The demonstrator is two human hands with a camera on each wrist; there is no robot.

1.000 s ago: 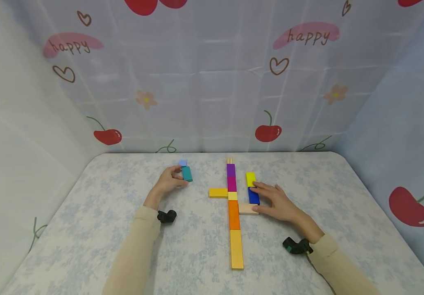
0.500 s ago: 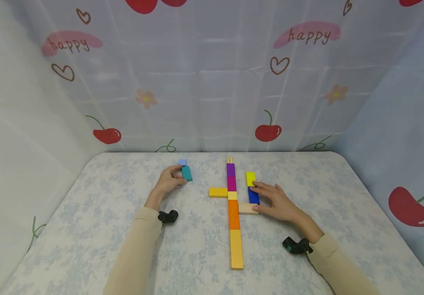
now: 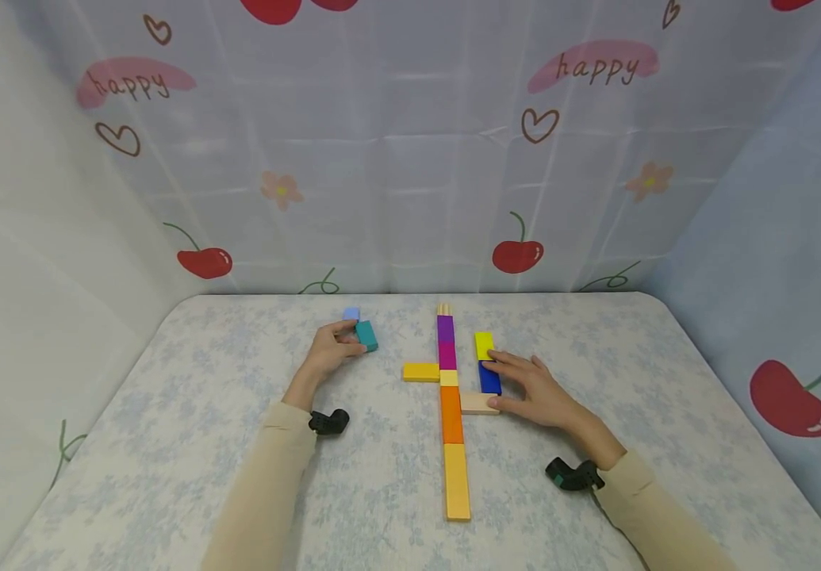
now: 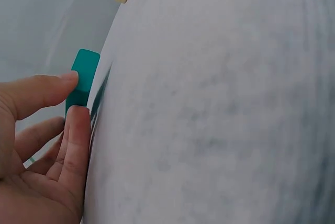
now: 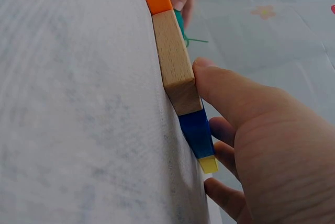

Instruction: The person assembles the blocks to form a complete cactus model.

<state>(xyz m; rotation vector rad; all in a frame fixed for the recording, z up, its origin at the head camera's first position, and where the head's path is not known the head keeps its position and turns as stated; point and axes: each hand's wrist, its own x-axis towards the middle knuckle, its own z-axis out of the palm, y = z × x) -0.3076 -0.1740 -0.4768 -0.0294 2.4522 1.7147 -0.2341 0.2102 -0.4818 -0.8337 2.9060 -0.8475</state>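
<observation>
My left hand (image 3: 328,349) pinches a teal block (image 3: 366,336) between thumb and fingers at the back left of the table. In the left wrist view a shadow shows beside the teal block (image 4: 84,77). Just behind it lies a light blue block (image 3: 351,314), partly hidden by the fingers. My right hand (image 3: 539,392) rests its thumb at the end of a plain wooden block (image 3: 477,404). Its other fingers lie at a blue block (image 3: 489,378) and a yellow block (image 3: 484,346). The right wrist view shows the wooden block (image 5: 175,51) touching the blue one (image 5: 197,132).
Between the hands runs a straight row: purple (image 3: 446,329), magenta (image 3: 447,356), pale yellow (image 3: 449,378), orange (image 3: 451,415) and long amber (image 3: 456,481) blocks. Thin sticks (image 3: 444,309) show at its far end. An amber block (image 3: 420,373) juts left. A printed curtain (image 3: 396,198) hangs behind.
My left hand has shifted slightly right with the teal block, away from the light blue block. The right hand and the central row keep their places.
</observation>
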